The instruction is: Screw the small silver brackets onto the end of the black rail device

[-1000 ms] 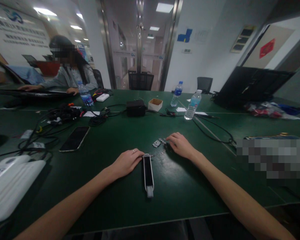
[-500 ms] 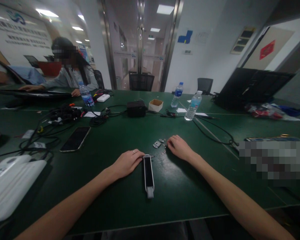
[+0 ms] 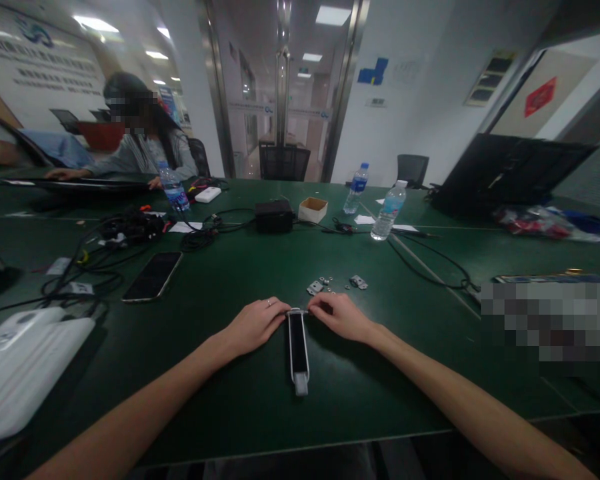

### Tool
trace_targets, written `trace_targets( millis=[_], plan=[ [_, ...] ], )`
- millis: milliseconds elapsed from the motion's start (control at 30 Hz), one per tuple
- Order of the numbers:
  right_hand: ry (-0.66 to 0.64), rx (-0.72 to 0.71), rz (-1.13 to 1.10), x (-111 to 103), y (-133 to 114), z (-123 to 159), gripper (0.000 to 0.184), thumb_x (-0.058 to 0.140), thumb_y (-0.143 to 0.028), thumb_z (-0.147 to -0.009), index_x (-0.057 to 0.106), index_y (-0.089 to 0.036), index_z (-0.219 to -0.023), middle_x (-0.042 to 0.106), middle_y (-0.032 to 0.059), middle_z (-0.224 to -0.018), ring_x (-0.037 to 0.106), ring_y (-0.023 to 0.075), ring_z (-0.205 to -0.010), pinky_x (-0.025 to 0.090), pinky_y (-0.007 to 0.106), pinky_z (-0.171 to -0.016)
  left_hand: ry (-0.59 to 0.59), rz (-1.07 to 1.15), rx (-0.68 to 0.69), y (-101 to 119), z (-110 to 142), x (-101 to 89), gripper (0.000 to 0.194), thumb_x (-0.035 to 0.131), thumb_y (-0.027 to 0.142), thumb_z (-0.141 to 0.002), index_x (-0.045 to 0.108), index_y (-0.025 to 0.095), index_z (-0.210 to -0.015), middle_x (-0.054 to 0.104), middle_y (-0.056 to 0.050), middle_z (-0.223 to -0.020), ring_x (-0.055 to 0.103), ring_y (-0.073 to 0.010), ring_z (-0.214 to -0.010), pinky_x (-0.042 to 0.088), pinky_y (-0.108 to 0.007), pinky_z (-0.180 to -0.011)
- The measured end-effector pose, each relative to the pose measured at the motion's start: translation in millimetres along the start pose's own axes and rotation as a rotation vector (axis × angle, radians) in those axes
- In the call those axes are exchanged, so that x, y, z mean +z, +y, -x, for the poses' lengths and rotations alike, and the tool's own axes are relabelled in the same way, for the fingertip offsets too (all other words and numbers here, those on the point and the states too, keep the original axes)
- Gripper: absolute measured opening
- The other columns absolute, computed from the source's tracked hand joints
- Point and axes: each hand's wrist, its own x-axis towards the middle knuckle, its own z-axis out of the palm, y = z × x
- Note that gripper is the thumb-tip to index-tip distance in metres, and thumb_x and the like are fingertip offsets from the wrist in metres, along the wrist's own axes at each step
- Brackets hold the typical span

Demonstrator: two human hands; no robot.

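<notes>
A long, narrow white-rimmed piece with a black face (image 3: pixel 297 347) lies on the table, a grey tab (image 3: pixel 301 383) at its near end. A thin metal rod crosses its far end. My left hand (image 3: pixel 257 323) pinches the rod's left end. Opposite it, the thumb and fingers of my right hand (image 3: pixel 344 316) are closed at the right end. Whether a small part is between them is hidden. Just beyond my right hand lie two small metal brackets, a left one (image 3: pixel 315 287) and a right one (image 3: pixel 359 283), with several tiny nut-like rings (image 3: pixel 323 280) around them.
A phone (image 3: pixel 153 277) lies to the left, near cables and a white device (image 3: pixel 35 367). Farther back are a black box (image 3: pixel 274 217), an open small carton (image 3: pixel 313 210) and water bottles (image 3: pixel 389 210). A person (image 3: pixel 150 143) sits across the table at left.
My right hand has moved left and nearer, from the small loose parts to the rod's right end. The right bracket has come into view. My left hand has stayed in place.
</notes>
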Motion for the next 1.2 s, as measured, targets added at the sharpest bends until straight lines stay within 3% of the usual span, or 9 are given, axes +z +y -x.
trace_targets(
  millis=[367,1200],
  plan=[
    [-0.041,0.059,-0.121,-8.3,2.5,2.2,0.014,0.055,-0.022,-0.086,0.066,-0.014,-0.088,0.062,0.0004,-0.071,0.054,0.0106,-0.061,0.041,0.021,-0.056,-0.013,0.017,-0.019,1.9,0.8,-2.0,0.023,0.044,0.02,-0.097,0.054,0.019,-0.118,0.059,-0.005,-0.109,0.059,-0.0181,-0.095,0.049,-0.031,-0.082],
    [-0.047,-0.055,-0.042,-5.7,5.1,2.3,0.018,0.055,-0.024,-0.089,0.07,-0.016,-0.096,0.065,0.0009,-0.073,0.056,0.0108,-0.062,0.041,0.021,-0.059,-0.017,0.012,-0.018,2.7,0.6,-2.8,0.023,0.045,0.02,-0.097,0.054,0.02,-0.118,0.059,-0.004,-0.11,0.059,-0.018,-0.097,0.049,-0.032,-0.084]
  ],
)
